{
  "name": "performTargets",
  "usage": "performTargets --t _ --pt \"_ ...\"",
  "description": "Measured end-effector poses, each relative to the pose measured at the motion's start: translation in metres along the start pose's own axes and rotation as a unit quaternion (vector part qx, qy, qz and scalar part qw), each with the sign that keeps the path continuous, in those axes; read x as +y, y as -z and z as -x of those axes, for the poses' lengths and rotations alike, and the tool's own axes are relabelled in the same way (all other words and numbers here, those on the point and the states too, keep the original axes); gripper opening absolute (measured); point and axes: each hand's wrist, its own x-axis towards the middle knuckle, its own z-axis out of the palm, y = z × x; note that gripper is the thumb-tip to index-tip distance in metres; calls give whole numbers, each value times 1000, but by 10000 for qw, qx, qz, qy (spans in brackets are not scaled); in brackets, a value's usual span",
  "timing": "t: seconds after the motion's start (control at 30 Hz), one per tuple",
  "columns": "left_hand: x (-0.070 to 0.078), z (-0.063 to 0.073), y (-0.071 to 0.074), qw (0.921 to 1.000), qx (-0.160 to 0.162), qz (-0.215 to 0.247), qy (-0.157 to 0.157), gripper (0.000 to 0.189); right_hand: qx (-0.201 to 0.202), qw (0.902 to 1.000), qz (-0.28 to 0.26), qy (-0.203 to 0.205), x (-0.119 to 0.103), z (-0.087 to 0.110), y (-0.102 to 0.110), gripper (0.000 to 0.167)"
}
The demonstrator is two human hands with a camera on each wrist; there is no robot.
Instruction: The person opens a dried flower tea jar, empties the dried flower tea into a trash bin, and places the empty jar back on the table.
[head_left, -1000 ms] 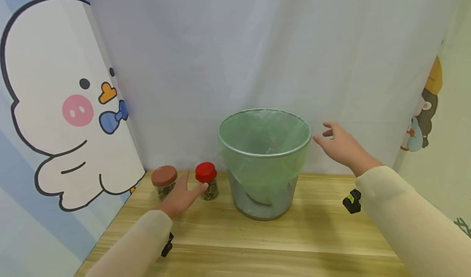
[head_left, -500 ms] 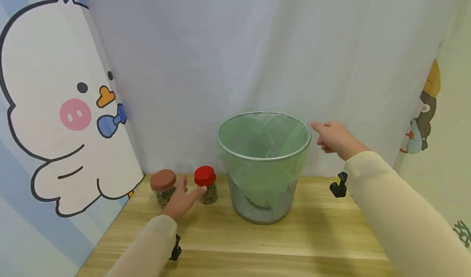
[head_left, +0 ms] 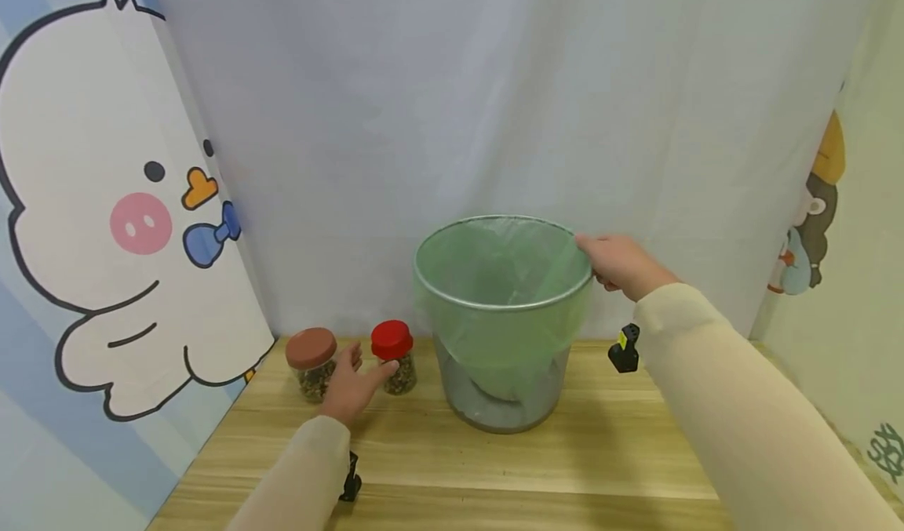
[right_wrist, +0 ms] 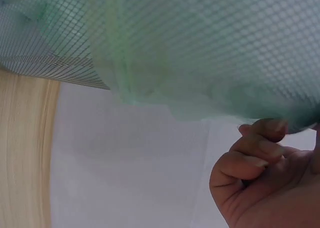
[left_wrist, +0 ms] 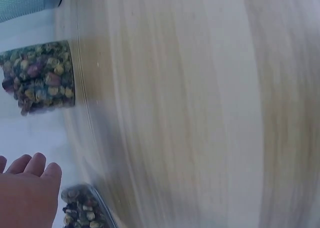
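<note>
A silver mesh trash can (head_left: 501, 415) stands upright on the table, lined with a translucent green garbage bag (head_left: 494, 343) folded out over its rim. At the far right of that rim, my right hand (head_left: 621, 264) pinches the edge with curled fingers, thumb on top; the right wrist view shows the fingers (right_wrist: 250, 158) beneath it. My left hand (head_left: 351, 386) hovers, fingers spread and holding nothing, between a brown-lidded jar (head_left: 312, 348) and a red-lidded jar (head_left: 392, 341). Dried buds (left_wrist: 40, 78) fill the red-lidded one.
Behind the trash can hangs a pale curtain (head_left: 395, 123), close to the table's back edge. A cartoon-printed cloth (head_left: 85, 201) borders the left side. The wooden table (head_left: 438, 468) stretches in front of the can.
My right hand has moved left onto the trash can's rim, its fingers curling round it. The left hand has shifted slightly right and down, still apart from any grip.
</note>
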Motion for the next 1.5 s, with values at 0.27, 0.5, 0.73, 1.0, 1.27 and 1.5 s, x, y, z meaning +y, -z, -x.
performTargets --t 0.27,0.5,0.73,1.0,1.27,1.5 --pt "1 -2 -24 9994 189 294 12 112 148 9980 611 85 0 -3 -3 35" --pt "-4 -9 -26 9993 248 291 -4 115 308 9970 693 161 1 -6 -7 33" --pt "-6 -18 -19 9995 194 261 59 118 305 9972 666 147 0 -4 -8 34" --pt "-4 -23 -20 9997 90 227 28 119 346 9968 697 193 0 -4 -7 32" --pt "-5 -27 -31 9986 149 505 -93 100 331 9972 654 118 -2 -4 -7 32" --pt "-6 -28 -35 9976 229 652 53 102 366 9975 587 133 -1 -3 -7 33"
